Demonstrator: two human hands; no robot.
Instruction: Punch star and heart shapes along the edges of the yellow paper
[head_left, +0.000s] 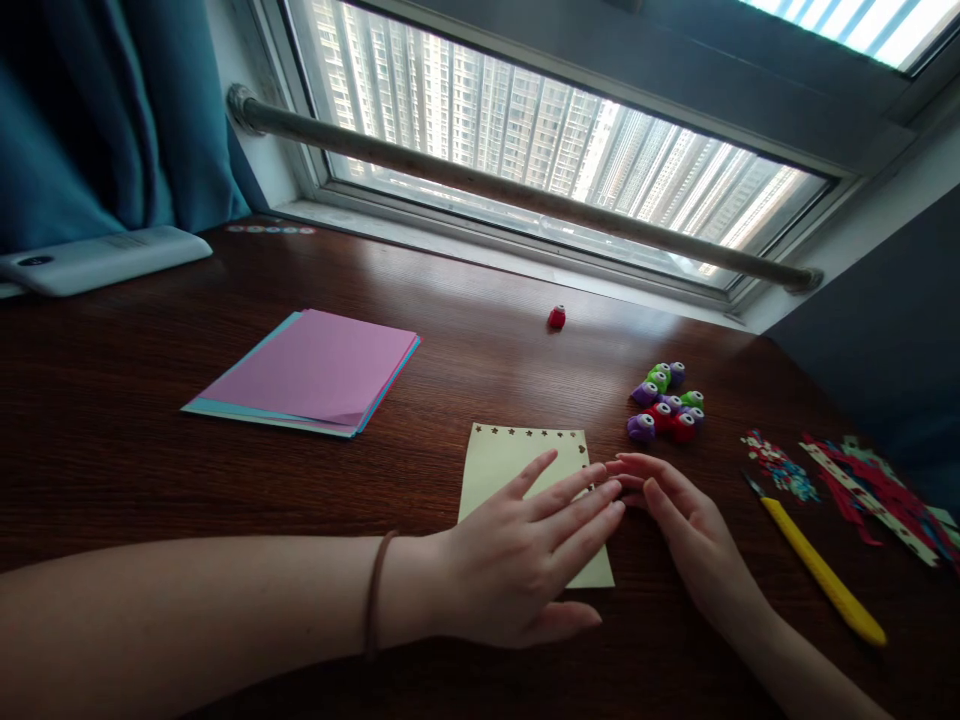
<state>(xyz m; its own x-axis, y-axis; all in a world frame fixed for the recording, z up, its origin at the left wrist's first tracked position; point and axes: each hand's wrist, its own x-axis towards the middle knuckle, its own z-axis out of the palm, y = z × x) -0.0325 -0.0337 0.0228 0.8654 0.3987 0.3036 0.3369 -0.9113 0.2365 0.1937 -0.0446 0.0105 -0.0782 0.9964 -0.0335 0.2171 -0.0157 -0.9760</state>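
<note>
One yellow sheet (510, 462), one paper stack (307, 372), one yellow knife (821, 570) — nine or so small punches (666, 402)

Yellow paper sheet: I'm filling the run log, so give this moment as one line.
left hand: flat on yellow paper sheet | right hand: at sheet's right edge, empty | punches: beyond | table

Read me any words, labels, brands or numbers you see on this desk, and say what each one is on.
No text can be read.
White device: faint grey lines of print, too small and blurred.
Yellow paper under the left hand: punched shapes only, no writing.
Pink paper stack: blank.
</note>
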